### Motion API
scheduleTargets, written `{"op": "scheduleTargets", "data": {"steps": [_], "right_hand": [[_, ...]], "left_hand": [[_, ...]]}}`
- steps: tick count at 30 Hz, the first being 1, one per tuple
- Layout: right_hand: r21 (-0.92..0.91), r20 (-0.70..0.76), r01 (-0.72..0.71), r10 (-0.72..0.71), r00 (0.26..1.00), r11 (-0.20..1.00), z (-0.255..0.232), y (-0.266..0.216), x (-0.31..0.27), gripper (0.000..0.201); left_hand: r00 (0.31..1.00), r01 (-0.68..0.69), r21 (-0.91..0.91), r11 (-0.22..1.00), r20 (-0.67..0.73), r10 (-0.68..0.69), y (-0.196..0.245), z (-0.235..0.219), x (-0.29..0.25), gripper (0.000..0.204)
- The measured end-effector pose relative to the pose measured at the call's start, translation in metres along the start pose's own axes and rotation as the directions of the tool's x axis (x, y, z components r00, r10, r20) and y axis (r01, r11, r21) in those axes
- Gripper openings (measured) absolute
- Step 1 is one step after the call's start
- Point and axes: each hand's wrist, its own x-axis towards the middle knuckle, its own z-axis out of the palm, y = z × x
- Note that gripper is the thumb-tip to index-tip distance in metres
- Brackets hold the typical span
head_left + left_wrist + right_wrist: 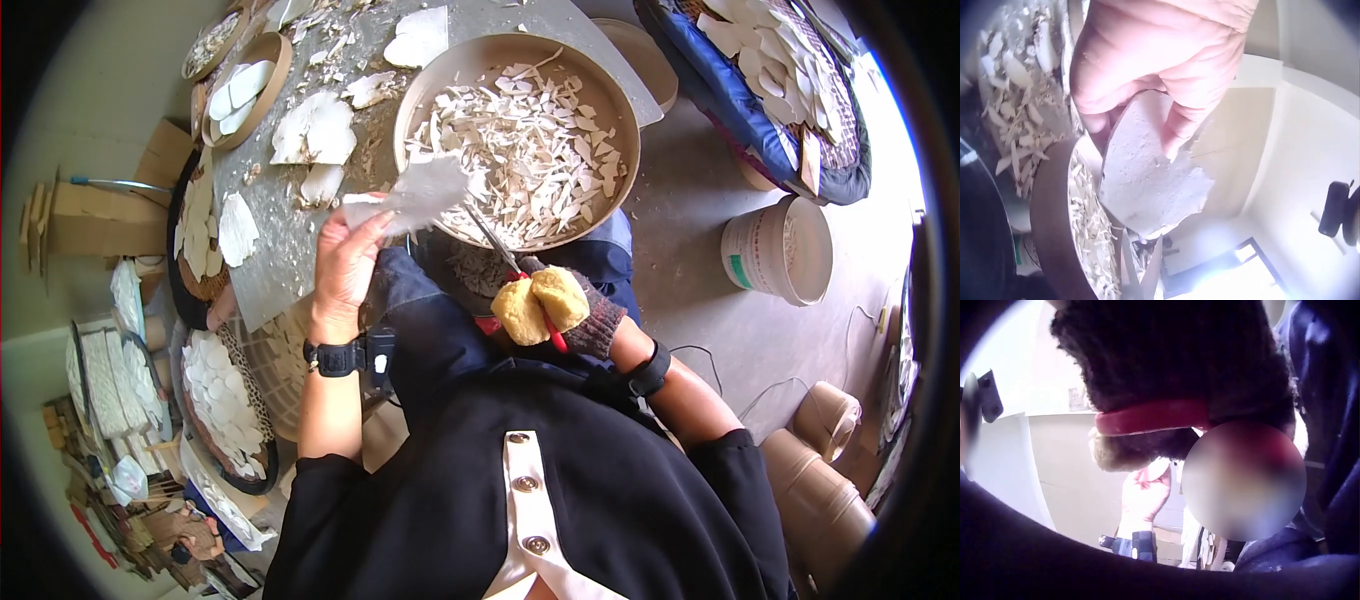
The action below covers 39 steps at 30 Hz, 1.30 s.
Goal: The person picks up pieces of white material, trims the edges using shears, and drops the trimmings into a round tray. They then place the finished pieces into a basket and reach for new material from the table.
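Note:
In the head view my bare left hand (345, 262) pinches a thin, flat white piece (430, 190) with a ragged edge, thumb on one face. The left wrist view shows that same piece (1147, 169) large, its lower edge close by the parted blades (1140, 269) of a pair of scissors. My right hand (602, 318), in a dark knitted glove, grips these red-handled scissors (492, 236), with yellow foam (540, 302) at the handles. Their blades point up toward the white piece. A blurred disc hides part of the right wrist view.
A round tub (450, 75) full of white cut scraps (540, 150) stands before my lap. More flat white pieces (315, 130) and crumbs lie on the grey table (375, 165) to the left. A white bucket (755, 250) stands on the floor at right.

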Motion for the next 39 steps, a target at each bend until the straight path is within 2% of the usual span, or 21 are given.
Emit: {"op": "scheduleTargets", "data": {"steps": [1, 2, 4, 5, 8, 11, 13, 15, 18, 19, 20, 21, 23, 28, 29, 31, 32, 34, 36, 38, 39], "right_hand": [[0.082, 0.016, -0.053, 0.052, 0.999, 0.995, -0.003, 0.004, 0.0, 0.02], [0.333, 0.067, -0.063, 0.043, 0.997, 0.941, -0.002, 0.008, 0.002, 0.02], [0.748, 0.159, -0.115, -0.008, 0.987, 0.653, 0.0, 0.017, 0.006, 0.021], [0.823, 0.197, -0.129, -0.067, 0.978, 0.553, 0.005, 0.015, 0.008, 0.022], [0.621, 0.155, 0.07, -0.21, 0.965, 0.78, 0.009, 0.007, 0.013, 0.023], [0.419, 0.145, 0.208, -0.292, 0.945, 0.884, 0.01, 0.0, 0.017, 0.023], [0.506, 0.134, 0.132, -0.229, 0.964, 0.852, 0.014, -0.006, 0.017, 0.021], [0.708, 0.145, -0.041, -0.088, 0.986, 0.705, 0.016, -0.007, 0.016, 0.017], [0.765, 0.106, -0.13, 0.075, 0.992, 0.631, 0.016, -0.005, 0.013, 0.018], [0.514, 0.063, 0.015, -0.055, 0.997, 0.858, 0.015, -0.006, 0.014, 0.018], [0.2, 0.057, 0.175, -0.189, 0.98, 0.964, 0.013, -0.007, 0.017, 0.019], [0.046, 0.076, 0.259, -0.262, 0.962, 0.965, 0.018, -0.013, 0.015, 0.018], [-0.259, 0.112, 0.419, -0.403, 0.908, 0.87, 0.028, -0.027, 0.012, 0.017], [-0.471, 0.134, 0.4, -0.384, 0.913, 0.786, 0.029, -0.029, 0.004, 0.017], [-0.439, 0.149, 0.388, -0.361, 0.921, 0.81, 0.027, -0.026, 0.008, 0.017], [0.016, 0.036, 0.331, -0.331, 0.943, 0.944, 0.025, -0.003, 0.015, 0.018], [0.252, -0.01, 0.285, -0.292, 0.956, 0.925, 0.023, 0.01, 0.019, 0.018], [-0.226, -0.092, 0.333, -0.36, 0.928, 0.916, 0.016, 0.033, 0.028, 0.018], [-0.312, -0.085, 0.326, -0.368, 0.926, 0.893, 0.02, 0.021, 0.03, 0.019], [-0.012, -0.008, 0.293, -0.293, 0.956, 0.956, 0.023, -0.002, 0.02, 0.02], [-0.026, -0.014, 0.284, -0.284, 0.959, 0.959, 0.02, 0.001, 0.019, 0.02]], "left_hand": [[0.995, -0.097, 0.113, 0.989, 0.015, 0.096, 0.003, -0.003, 0.002, 0.018], [0.982, -0.191, 0.222, 0.956, 0.038, 0.187, 0.005, -0.006, 0.003, 0.015], [0.914, -0.394, 0.461, 0.795, 0.108, 0.391, 0.005, -0.008, 0.007, 0.016], [0.864, -0.478, 0.561, 0.676, 0.163, 0.475, 0.004, -0.009, 0.008, 0.018], [0.85, -0.506, 0.558, 0.658, 0.193, 0.489, -0.001, -0.008, 0.007, 0.013], [0.871, -0.476, 0.546, 0.689, 0.187, 0.454, -0.004, -0.001, 0.001, 0.013], [0.884, -0.457, 0.546, 0.702, 0.188, 0.428, -0.004, 0.001, -0.002, 0.013], [0.897, -0.437, 0.485, 0.758, 0.167, 0.41, -0.007, 0.001, -0.003, 0.013], [0.914, -0.404, 0.48, 0.779, 0.183, 0.362, -0.006, -0.002, -0.003, 0.014], [0.919, -0.394, 0.491, 0.777, 0.201, 0.339, -0.005, -0.004, -0.002, 0.013], [0.907, -0.421, 0.509, 0.751, 0.22, 0.359, -0.004, -0.007, -0.001, 0.013], [0.895, -0.447, 0.521, 0.727, 0.242, 0.376, -0.005, -0.009, 0.0, 0.013], [0.89, -0.457, 0.551, 0.698, 0.276, 0.364, -0.008, -0.001, 0.003, 0.014], [0.909, -0.417, 0.423, 0.804, 0.176, 0.378, -0.013, -0.004, -0.001, 0.012], [0.902, -0.43, 0.41, 0.805, 0.156, 0.402, -0.016, -0.002, -0.002, 0.013], [0.901, -0.425, 0.38, 0.822, 0.089, 0.425, -0.023, 0.0, -0.004, 0.013], [0.906, -0.406, 0.361, 0.84, 0.041, 0.421, -0.029, 0.0, -0.005, 0.014], [0.932, -0.324, 0.255, 0.911, -0.076, 0.353, -0.04, 0.005, -0.006, 0.017], [0.979, -0.044, 0.081, 0.996, -0.196, 0.059, -0.032, 0.02, -0.008, 0.015], [0.97, -0.001, 0.043, 0.999, -0.245, 0.012, -0.029, 0.022, -0.007, 0.018], [0.969, 0.026, 0.002, 1.0, -0.246, -0.025, -0.022, 0.023, -0.006, 0.019]]}}
